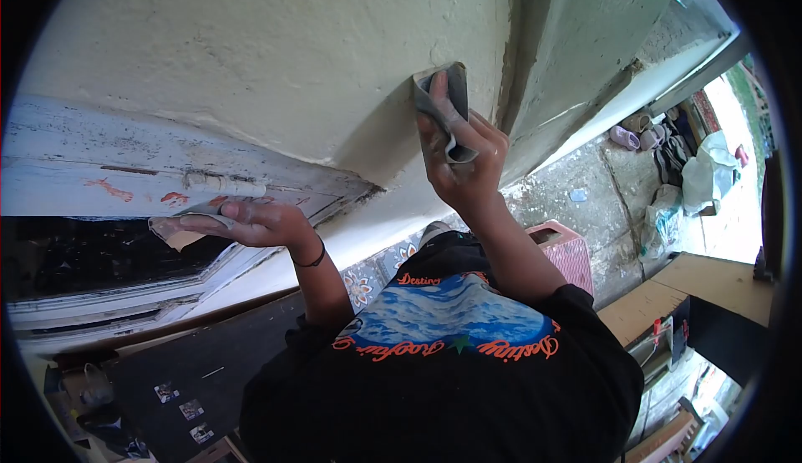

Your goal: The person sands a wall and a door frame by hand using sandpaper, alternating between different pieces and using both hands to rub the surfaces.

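With hands apart, a grey sheet [458,87] is gripped against the wall [334,54] by the right hand [472,172]; near white trim [67,166], a brown sheet [178,236] by the left hand [269,224]. Below, a pink container [570,256] and shoes [626,136] are seen.

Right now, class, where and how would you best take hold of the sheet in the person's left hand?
Probably by the free end of the bent sheet, with a light thumb-and-finger pinch, coming from the person's left. That thin end juts out beyond the left hand, whereas the other end is partly hidden by it.
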The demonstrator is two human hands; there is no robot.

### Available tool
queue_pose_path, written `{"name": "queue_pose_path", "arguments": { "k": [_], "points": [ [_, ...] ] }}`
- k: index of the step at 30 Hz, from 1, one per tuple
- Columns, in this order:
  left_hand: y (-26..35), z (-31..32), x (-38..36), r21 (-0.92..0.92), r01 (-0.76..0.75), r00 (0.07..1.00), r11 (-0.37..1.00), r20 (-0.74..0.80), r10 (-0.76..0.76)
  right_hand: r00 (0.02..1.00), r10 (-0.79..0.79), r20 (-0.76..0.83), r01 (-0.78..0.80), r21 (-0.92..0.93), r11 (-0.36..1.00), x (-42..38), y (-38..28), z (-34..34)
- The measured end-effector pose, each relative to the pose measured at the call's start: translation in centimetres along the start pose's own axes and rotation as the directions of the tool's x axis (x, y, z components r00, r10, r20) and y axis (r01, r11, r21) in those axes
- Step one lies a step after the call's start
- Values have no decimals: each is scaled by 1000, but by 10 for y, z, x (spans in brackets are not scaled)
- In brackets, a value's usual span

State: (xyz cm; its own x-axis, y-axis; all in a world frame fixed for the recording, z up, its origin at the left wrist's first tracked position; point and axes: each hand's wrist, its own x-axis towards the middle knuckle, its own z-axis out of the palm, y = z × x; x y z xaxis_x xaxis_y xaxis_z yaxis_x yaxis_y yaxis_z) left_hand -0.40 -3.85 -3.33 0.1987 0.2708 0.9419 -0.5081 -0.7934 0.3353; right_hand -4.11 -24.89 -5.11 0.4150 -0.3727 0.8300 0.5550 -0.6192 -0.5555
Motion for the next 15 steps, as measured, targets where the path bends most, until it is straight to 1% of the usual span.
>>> {"name": "queue_pose_path", "arguments": {
  "k": [1, 2, 3, 4, 5, 7, 8, 9, 10, 11, 13, 14, 15],
  "points": [
    [0, -2, -1, 58, -24, 1000, 998, 12, 24, 998, 53, 35, -52, -35, 998, 0, -8, -2],
    [2, -5, -2, 58, -30, 999, 998, 27, 29, 990, 119, 80, -115, -62, 991, 3, -18, -4],
    [8, -5, -3, 8, 22, 999, 1000, 29, -23, 989, 130, 73, -125, -65, 990, 0, -19, -3],
    [11, -1, -3, -47, 78, 997, 996, 23, -77, 994, 100, 45, -97, -70, 993, 1, -17, -1],
    [7, -2, -3, -48, 83, 996, 995, 21, -82, 997, 70, 27, -68, -75, 995, 0, -15, 0],
    [-4, -4, -4, -14, 32, 999, 999, 31, -31, 996, 82, 39, -79, -63, 995, -7, -4, -6],
    [-2, -6, -5, -15, 32, 999, 999, 37, -31, 996, 74, 53, -69, -87, 994, -15, 4, -8],
    [3, -5, -5, -20, 59, 998, 998, 24, -59, 996, 62, 63, -55, -112, 992, -21, 9, -9],
    [6, -2, -4, -29, 87, 996, 996, 4, -87, 999, 27, 25, -24, -110, 994, -23, 12, -7],
    [6, 2, -3, -37, 89, 996, 995, -6, -89, 1000, 16, 22, -13, -113, 994, -19, 17, -6],
    [6, -1, -5, -45, 102, 995, 994, 0, -102, 999, -12, 48, 17, -90, 996, 6, 3, -7],
    [8, -2, -5, -92, 137, 991, 986, 16, -136, 996, -88, -15, 87, -53, 995, 43, -8, -6],
    [3, -3, -5, -93, 135, 991, 986, 14, -134, 996, -90, -17, 89, -52, 995, 42, -6, -5]
  ]
}}
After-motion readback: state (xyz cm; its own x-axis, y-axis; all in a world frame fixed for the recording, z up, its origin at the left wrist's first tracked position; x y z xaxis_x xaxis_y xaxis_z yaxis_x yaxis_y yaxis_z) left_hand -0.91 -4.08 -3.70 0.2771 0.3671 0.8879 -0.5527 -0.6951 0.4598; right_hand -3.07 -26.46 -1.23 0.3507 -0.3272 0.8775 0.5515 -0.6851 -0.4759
